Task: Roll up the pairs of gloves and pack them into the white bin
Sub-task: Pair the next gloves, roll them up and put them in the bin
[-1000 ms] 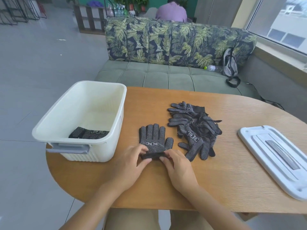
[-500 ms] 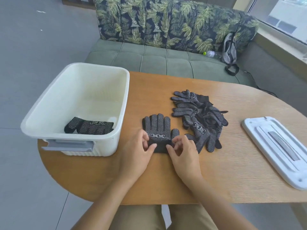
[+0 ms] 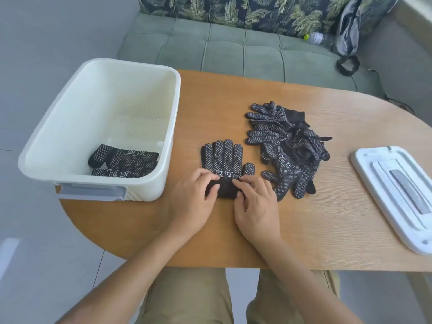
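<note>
Glove pair [image 3: 226, 160] is stretching lengthwise away from my grip; I'm pinching its rolled cuff with left hand [image 3: 192, 198] and right hand [image 3: 255, 202].

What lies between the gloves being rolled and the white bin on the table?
Nothing visible. Both hands, left hand and right hand, pinch the glove pair; only bare table separates it from the white bin, open on top.

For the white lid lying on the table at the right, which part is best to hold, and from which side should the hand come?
Probably the grey handle strip along the middle of the white lid, taken from above. The lid lies flat with that side up, so the raised strip is the easiest part for fingers to hook.
</note>
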The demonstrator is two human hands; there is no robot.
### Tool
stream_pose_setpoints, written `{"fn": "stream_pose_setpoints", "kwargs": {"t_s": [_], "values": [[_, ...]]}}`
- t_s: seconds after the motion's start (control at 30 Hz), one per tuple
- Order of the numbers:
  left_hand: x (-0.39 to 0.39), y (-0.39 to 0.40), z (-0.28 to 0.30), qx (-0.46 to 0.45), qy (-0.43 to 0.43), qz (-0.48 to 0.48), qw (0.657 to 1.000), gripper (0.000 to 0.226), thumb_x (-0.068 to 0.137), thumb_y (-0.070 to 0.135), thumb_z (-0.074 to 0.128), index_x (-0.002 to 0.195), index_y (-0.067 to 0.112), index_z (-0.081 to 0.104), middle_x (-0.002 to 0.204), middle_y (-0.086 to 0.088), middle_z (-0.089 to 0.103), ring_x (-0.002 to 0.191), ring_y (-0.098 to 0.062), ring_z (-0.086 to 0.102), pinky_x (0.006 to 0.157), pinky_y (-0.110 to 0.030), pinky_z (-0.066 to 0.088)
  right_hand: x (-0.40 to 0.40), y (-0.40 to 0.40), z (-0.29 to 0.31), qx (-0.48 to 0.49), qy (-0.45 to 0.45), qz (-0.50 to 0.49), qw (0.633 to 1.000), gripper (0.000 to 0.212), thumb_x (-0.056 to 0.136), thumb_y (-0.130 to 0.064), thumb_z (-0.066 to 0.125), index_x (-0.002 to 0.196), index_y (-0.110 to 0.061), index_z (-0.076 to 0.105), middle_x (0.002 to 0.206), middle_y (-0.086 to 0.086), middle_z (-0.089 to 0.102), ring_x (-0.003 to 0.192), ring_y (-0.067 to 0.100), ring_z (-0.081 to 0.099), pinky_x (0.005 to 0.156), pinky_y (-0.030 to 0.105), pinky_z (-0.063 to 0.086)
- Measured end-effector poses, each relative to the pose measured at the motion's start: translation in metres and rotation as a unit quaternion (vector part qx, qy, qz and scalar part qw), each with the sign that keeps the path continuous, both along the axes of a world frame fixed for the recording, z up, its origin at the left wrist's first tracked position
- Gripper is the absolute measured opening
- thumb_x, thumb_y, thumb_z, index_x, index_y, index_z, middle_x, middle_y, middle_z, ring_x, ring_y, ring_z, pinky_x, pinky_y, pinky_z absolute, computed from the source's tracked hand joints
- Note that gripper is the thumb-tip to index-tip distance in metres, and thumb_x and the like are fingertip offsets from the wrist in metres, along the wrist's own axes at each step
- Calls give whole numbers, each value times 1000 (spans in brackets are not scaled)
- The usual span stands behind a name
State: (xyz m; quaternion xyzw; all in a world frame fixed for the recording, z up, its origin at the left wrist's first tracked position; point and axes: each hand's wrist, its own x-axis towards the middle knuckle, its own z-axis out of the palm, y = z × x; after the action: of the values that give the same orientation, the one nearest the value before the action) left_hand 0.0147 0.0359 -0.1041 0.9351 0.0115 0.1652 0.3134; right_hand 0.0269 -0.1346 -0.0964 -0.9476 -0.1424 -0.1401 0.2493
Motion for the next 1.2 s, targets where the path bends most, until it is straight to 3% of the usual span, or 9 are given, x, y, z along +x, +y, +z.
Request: {"fn": "stream_pose_setpoints", "kwargs": {"t_s": [0.17,0.37,0.5,0.6,0.7,0.83,0.93,1.03,1.2], "values": [[-6,0,2,4,-15,-16,1000,30,92,33,65,118,20,72,114,10,63,104,-14,57,90,-30,49,-2,-3,7,-81,29,37,996,49,77,-19,58,125,-16,60,128,-5,55,113,23,48,87,41,44],[-11,3,10,58,54,-56,995,54,79,18,66,132,21,61,127,6,53,111,-16,51,98,-31,45,18,-16,7,-76,12,104,992,30,89,-17,55,117,-11,62,118,1,57,103,25,53,87,41,48],[-7,-9,12,75,35,-15,996,37,86,26,72,122,21,68,123,7,57,103,-17,56,91,-34,49,24,-26,9,-51,13,144,988,23,92,-17,53,112,-10,63,122,1,54,104,24,52,90,37,45],[-10,-12,12,66,23,-2,998,35,93,42,55,118,23,69,114,11,61,100,-18,58,87,-38,49,26,-32,10,-43,20,165,985,21,94,-18,50,109,-10,62,116,2,55,100,24,50,89,38,44],[-10,-16,12,32,29,32,999,31,95,44,57,113,22,68,105,13,63,96,-15,55,85,-34,47,30,-37,11,-32,38,177,983,27,95,-25,50,115,-12,60,110,1,59,99,24,50,90,38,44],[-3,-20,13,-14,39,67,997,27,94,44,58,102,19,68,94,11,60,87,-12,53,78,-28,43,38,-37,14,-5,70,162,984,32,95,-36,56,121,-18,57,105,-4,62,98,20,49,87,32,44],[5,-22,14,-48,61,87,993,28,97,43,57,99,17,65,90,9,56,82,-14,53,76,-36,47,48,-33,18,38,106,134,985,25,98,-39,54,115,-21,58,99,-7,63,95,17,48,81,33,46],[14,-26,20,-34,86,126,988,27,95,44,61,97,17,65,89,10,50,75,-11,48,71,-35,45,59,-27,20,72,152,106,980,25,97,-41,54,113,-22,58,92,-3,61,93,17,53,75,33,47],[26,-21,27,-48,138,171,974,33,86,48,70,75,19,59,86,4,49,74,-12,53,69,-33,44,69,-18,22,51,183,53,980,23,92,-42,58,107,-24,58,93,-3,61,86,18,60,68,30,47]]}}
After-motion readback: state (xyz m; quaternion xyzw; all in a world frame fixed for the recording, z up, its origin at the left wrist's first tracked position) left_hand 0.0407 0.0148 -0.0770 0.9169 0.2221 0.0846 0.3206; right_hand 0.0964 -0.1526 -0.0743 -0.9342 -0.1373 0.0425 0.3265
